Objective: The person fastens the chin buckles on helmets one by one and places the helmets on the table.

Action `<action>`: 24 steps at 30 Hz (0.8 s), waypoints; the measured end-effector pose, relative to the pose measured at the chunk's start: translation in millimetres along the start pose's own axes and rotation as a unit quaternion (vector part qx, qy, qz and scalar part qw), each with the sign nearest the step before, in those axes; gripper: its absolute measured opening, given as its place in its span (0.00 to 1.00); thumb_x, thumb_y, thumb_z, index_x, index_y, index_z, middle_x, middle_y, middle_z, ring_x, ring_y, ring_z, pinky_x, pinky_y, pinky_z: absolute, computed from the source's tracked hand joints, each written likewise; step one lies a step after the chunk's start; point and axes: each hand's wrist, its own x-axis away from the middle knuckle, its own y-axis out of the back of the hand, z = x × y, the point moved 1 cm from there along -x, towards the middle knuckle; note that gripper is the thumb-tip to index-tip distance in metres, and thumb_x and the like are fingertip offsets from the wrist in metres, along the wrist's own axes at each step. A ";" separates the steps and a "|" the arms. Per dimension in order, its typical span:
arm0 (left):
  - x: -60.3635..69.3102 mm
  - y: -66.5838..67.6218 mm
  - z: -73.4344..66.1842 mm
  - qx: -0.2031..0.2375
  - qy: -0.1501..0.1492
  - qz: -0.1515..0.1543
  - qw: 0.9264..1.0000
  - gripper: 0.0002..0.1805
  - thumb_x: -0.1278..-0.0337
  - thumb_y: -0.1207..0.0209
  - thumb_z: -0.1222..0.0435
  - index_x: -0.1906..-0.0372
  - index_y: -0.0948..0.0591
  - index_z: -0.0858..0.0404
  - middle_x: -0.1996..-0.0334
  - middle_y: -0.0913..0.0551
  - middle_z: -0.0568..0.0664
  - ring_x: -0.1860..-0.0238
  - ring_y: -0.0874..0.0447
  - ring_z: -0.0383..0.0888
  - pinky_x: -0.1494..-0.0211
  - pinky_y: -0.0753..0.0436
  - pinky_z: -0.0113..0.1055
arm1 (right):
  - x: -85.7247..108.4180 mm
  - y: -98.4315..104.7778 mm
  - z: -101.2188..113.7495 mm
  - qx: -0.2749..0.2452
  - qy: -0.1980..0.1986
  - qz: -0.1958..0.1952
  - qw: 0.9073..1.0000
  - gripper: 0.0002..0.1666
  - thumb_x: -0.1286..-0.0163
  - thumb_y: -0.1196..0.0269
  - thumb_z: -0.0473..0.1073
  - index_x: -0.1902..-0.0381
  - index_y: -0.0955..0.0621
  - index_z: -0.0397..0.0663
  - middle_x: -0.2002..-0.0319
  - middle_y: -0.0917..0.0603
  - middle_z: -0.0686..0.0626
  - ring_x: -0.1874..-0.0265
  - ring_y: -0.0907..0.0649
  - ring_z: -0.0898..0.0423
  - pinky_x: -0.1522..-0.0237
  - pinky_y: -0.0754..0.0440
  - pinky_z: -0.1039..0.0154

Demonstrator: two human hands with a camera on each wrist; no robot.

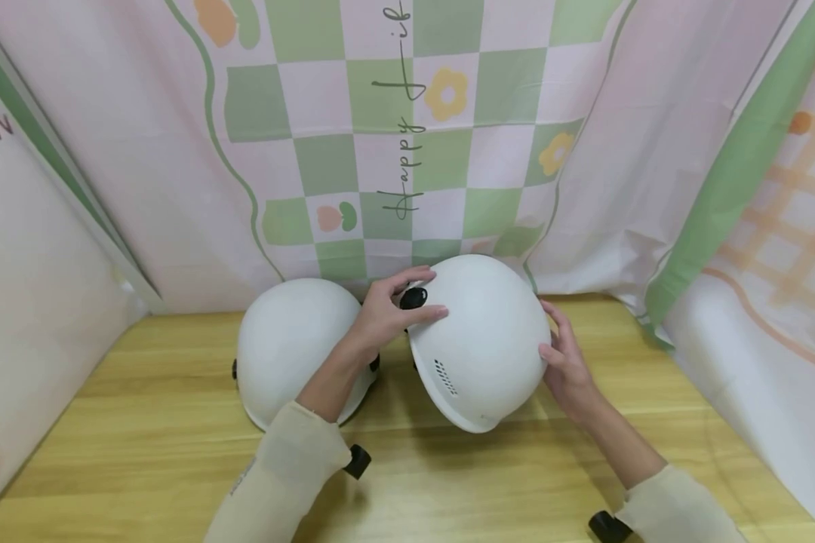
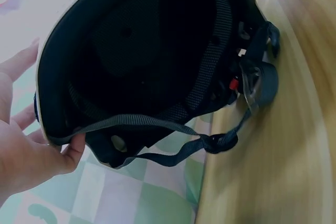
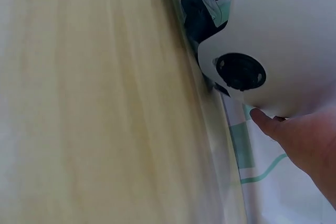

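Both hands hold a white helmet (image 1: 482, 339) tilted at the back of the table. On its left, my left hand (image 1: 390, 309) grips the rim around a round black knob (image 1: 413, 299). The left wrist view shows the dark padded inside (image 2: 142, 51) and a grey chin strap (image 2: 184, 153) hanging across it, with a fingertip hooked over the rim. My right hand (image 1: 567, 369) holds the shell's right side; some of its fingers are hidden behind the helmet. A black round dial (image 3: 241, 71) shows on the shell in the right wrist view.
A second white helmet (image 1: 299, 347) stands to the left, partly covered by my left arm. A wooden table (image 1: 448, 490) lies underneath. Printed cloth (image 1: 448, 166) hangs behind, and more cloth (image 1: 774, 377) borders the right side. Black pieces (image 1: 358, 461) stick out at both cuffs.
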 end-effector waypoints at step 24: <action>-8.9 -1.9 -9.4 -0.014 -0.021 0.046 0.999 0.30 0.39 0.30 0.66 0.32 0.20 0.63 0.25 0.30 0.50 0.22 0.40 0.49 0.22 0.37 0.48 | -4.1 9.6 25.0 0.062 0.116 0.046 0.990 0.39 0.35 0.52 0.18 0.25 0.32 0.38 0.29 0.27 0.51 0.32 0.27 0.56 0.39 0.23 0.68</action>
